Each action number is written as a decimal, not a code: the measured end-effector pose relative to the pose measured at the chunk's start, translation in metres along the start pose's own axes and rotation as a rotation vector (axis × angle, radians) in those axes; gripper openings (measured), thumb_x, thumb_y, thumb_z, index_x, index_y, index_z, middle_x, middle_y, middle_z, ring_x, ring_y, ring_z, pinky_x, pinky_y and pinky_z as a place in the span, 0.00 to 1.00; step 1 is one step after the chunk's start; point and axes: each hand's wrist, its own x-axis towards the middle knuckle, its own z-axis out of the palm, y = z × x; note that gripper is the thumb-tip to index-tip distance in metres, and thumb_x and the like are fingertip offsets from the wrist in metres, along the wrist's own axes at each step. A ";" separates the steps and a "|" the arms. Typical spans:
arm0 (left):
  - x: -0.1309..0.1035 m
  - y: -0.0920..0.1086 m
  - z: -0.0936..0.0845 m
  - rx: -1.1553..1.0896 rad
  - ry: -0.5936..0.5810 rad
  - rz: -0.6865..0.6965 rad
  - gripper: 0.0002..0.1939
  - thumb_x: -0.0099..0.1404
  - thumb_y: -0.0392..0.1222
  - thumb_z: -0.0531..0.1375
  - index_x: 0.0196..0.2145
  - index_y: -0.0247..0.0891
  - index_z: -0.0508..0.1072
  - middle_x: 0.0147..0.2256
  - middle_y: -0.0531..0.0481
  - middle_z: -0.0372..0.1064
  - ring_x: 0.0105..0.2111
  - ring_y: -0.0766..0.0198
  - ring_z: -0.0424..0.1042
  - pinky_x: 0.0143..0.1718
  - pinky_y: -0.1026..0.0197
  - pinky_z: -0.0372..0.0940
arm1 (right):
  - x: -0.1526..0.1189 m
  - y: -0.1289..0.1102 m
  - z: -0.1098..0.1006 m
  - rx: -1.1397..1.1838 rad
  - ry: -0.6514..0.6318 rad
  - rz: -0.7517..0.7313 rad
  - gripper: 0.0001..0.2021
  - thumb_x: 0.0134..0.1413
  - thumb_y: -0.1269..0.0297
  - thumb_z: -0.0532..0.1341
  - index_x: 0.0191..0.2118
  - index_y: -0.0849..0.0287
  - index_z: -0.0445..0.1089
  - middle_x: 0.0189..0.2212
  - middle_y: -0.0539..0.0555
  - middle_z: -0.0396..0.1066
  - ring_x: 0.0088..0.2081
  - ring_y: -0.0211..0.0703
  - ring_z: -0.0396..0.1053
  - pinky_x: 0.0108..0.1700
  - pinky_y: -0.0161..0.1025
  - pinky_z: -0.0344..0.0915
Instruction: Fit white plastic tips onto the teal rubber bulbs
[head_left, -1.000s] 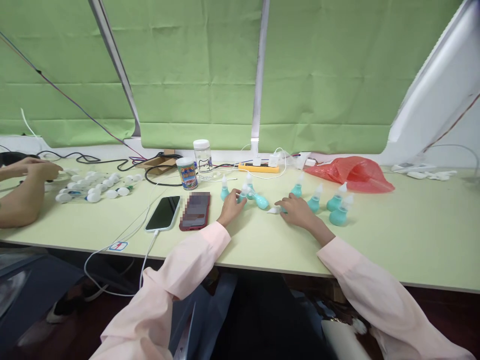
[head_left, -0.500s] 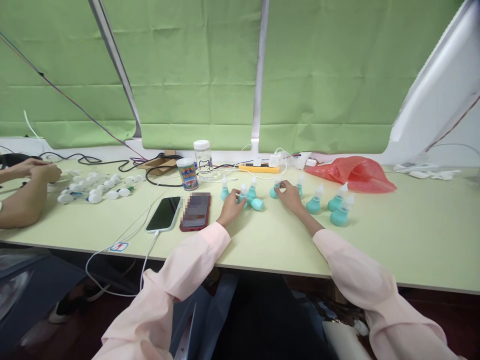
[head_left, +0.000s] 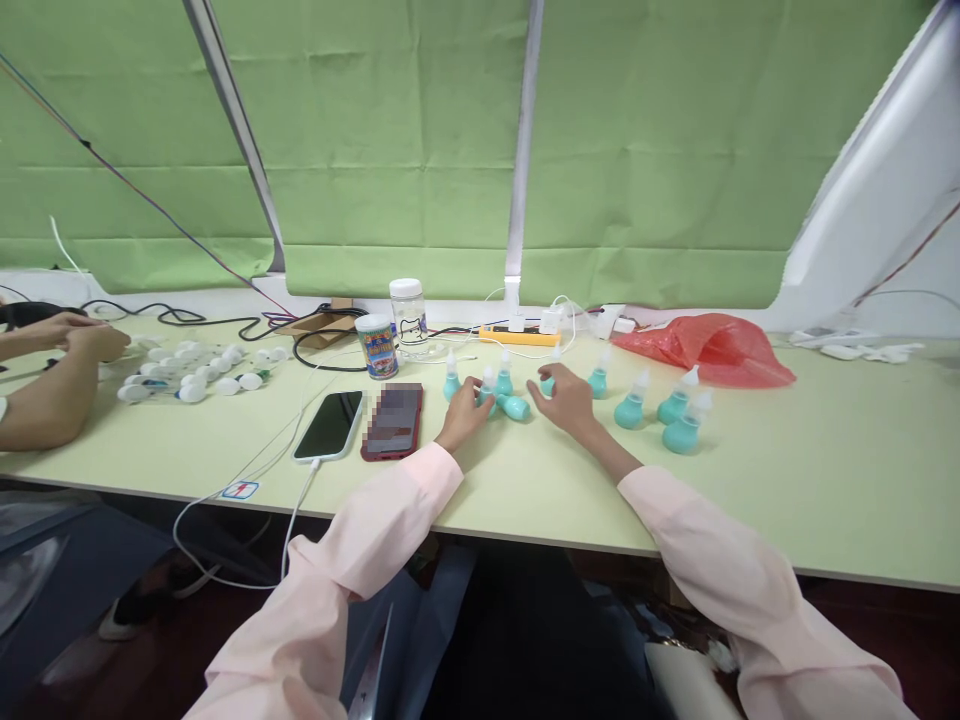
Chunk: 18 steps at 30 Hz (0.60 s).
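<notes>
Several teal squeeze-bulb nasal aspirators with clear nozzles stand on the table. My left hand (head_left: pixel 463 413) is closed round one upright nasal aspirator (head_left: pixel 488 382). Touching or very near its base, a teal bulb (head_left: pixel 515 407) lies on its side. Behind them stand a nasal aspirator (head_left: pixel 505 376) and, to the left, another nasal aspirator (head_left: pixel 451 380). My right hand (head_left: pixel 568 403) has its thumb and fingers apart and holds nothing. It partly hides a nasal aspirator (head_left: pixel 550 380) behind it. Right of this hand, more stand upright, including a large nasal aspirator (head_left: pixel 681 432).
Two phones, a white one (head_left: pixel 330 428) and a red-cased one (head_left: pixel 394 420), lie left. Behind them are a printed tub (head_left: pixel 379 350) and a clear jar (head_left: pixel 409 325). A yellow power strip (head_left: pixel 519 336) and red bag (head_left: pixel 709 350) lie at the back. Another person's hands (head_left: pixel 94 340) are far left.
My right hand has let go of the nasal aspirator at the back, come nearer and left, and opened its fingers. My left hand keeps its grip in the same place.
</notes>
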 end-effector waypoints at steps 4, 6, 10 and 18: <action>0.001 -0.002 0.001 0.004 0.004 0.021 0.14 0.54 0.45 0.53 0.37 0.36 0.61 0.31 0.48 0.63 0.29 0.66 0.63 0.29 0.64 0.57 | -0.009 -0.016 0.006 0.025 -0.229 -0.115 0.14 0.49 0.55 0.53 0.37 0.59 0.65 0.34 0.56 0.68 0.34 0.44 0.65 0.33 0.38 0.57; 0.001 -0.003 0.002 0.005 0.004 0.020 0.14 0.54 0.45 0.53 0.37 0.36 0.61 0.32 0.48 0.63 0.31 0.65 0.63 0.30 0.63 0.57 | -0.008 -0.016 0.006 0.063 -0.318 -0.123 0.14 0.47 0.57 0.55 0.37 0.59 0.66 0.34 0.56 0.69 0.35 0.45 0.65 0.34 0.38 0.57; -0.001 0.001 -0.001 -0.004 0.063 0.052 0.13 0.56 0.46 0.51 0.36 0.36 0.61 0.35 0.47 0.64 0.34 0.64 0.63 0.34 0.62 0.58 | 0.000 -0.009 -0.001 0.217 -0.506 -0.098 0.12 0.42 0.62 0.58 0.36 0.60 0.67 0.35 0.56 0.69 0.31 0.41 0.65 0.34 0.37 0.58; -0.003 0.010 -0.007 -0.071 0.155 0.072 0.11 0.55 0.45 0.53 0.35 0.37 0.61 0.34 0.49 0.65 0.32 0.66 0.64 0.33 0.63 0.58 | 0.006 0.009 -0.020 0.261 -0.437 0.031 0.13 0.30 0.60 0.61 0.27 0.60 0.64 0.27 0.50 0.68 0.25 0.36 0.63 0.27 0.33 0.59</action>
